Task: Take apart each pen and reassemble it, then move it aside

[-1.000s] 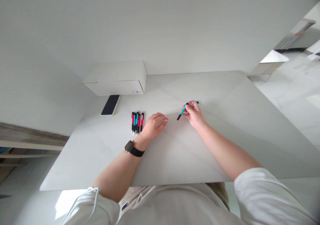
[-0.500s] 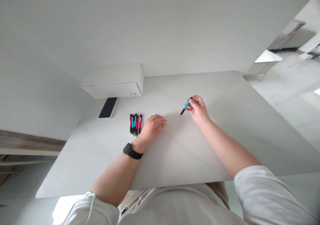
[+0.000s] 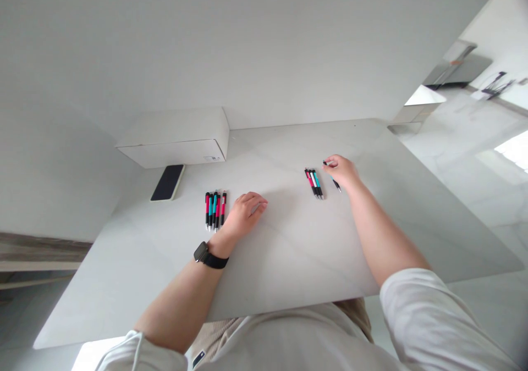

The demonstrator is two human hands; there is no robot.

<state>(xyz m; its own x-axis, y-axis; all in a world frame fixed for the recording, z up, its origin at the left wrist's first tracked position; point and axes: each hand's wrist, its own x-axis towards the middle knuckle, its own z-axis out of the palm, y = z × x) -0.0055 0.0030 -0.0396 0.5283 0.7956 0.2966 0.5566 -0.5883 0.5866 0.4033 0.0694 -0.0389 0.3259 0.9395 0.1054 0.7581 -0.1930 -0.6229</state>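
Note:
My right hand (image 3: 345, 170) pinches a teal and black pen (image 3: 337, 184) near its clip end, with the tip pointing toward me and to the right. Just left of that pen, a small row of pens (image 3: 312, 182) in red, white and teal lies side by side on the table. My left hand (image 3: 242, 214) rests palm down on the table, loosely bent, with no object seen in it. Beside it on the left lies a group of several red and teal pens (image 3: 217, 211), tips toward me. A black watch (image 3: 202, 252) is on my left wrist.
The white table (image 3: 280, 261) meets a pale wall at the back. A white box (image 3: 173, 154) stands at the back left, with a dark-screened phone (image 3: 167, 183) lying in front of it. The table's right side borders a pale floor.
My right hand has moved right with the teal pen, whose tip now points right instead of left. The right row of pens, hidden before, now shows. The view has shifted slightly; my left hand stays resting.

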